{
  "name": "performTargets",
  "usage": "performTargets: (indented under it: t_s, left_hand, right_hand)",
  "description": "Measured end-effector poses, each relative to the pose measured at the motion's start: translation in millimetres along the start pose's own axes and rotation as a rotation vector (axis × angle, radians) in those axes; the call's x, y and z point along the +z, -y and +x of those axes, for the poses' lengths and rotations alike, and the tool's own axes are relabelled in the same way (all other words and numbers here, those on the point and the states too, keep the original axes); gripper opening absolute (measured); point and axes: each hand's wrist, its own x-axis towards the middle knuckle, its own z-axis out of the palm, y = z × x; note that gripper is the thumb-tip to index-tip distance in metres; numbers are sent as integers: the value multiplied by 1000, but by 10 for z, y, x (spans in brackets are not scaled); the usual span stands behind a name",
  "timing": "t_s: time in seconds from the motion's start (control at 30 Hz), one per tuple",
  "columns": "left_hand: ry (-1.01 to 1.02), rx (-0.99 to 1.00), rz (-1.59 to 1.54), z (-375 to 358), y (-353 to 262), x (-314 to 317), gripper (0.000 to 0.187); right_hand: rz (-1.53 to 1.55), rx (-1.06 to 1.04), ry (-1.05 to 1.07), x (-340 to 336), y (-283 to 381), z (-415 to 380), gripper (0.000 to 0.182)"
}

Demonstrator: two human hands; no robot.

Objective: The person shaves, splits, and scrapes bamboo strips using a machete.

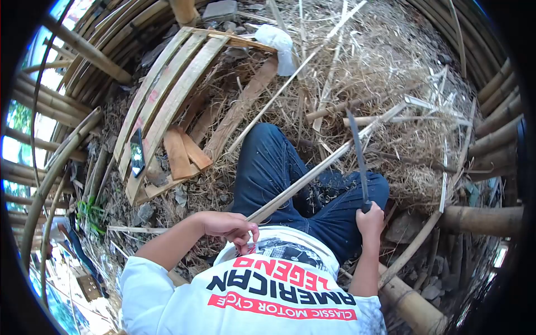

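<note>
My right hand [369,221] is wrapped round the dark handle of a long knife [359,153]. Its narrow blade points up and away from me, crossing in front of a long split bamboo strip [329,161]. That strip slants over my thighs from my waist to the upper right. At the strip's near end, close to my belly, my left hand [231,228] has its fingers curled in; I cannot tell what is between them. Jeans [262,173], dusted with shavings, cover my bent legs.
A wooden slatted pallet [167,92] leans at the left with a phone [137,152] on it. A white plastic bag [277,43] lies at its top corner. Heaped bamboo shavings [413,142] spread ahead and right. Thick bamboo poles [483,223] stand around the edges.
</note>
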Motion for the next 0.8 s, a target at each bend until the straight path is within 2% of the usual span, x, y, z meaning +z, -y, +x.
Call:
performTargets:
  t_s: [0.03,0.13,0.17,0.23,0.27,0.37,0.47,0.53,0.57,0.63,0.8]
  left_hand:
    - [15,-22,14,-9,-29,-30,43]
    - [-172,-129,-57,75,-138,-51,41]
    - [-149,-157,-38,113,-166,-51,41]
    - [-113,-187,-208,151,-209,-45,41]
    - [-182,-182,-179,167,-279,71,42]
    - [-148,-141,-254,250,-313,87,41]
    - [-259,-92,-168,302,-355,259,40]
    - [-320,-82,-146,296,-321,267,39]
    - [-320,-91,-133,286,-298,270,39]
    - [-353,-68,-65,255,-236,283,36]
    - [-379,-89,-70,159,-213,393,34]
  right_hand:
    - [1,29,-8,-9,33,-73,19]
    - [-19,12,69,21,109,-241,23]
    - [27,-23,48,79,99,-305,24]
    - [74,6,102,64,194,-443,23]
    - [82,1,133,19,270,-515,23]
    - [130,-87,211,34,426,-668,24]
    - [92,-166,248,64,566,-730,26]
    - [47,-302,281,113,590,-660,28]
    - [55,-291,273,141,562,-582,28]
    - [-95,-379,234,161,447,-362,28]
    - [-229,-267,161,121,231,210,31]
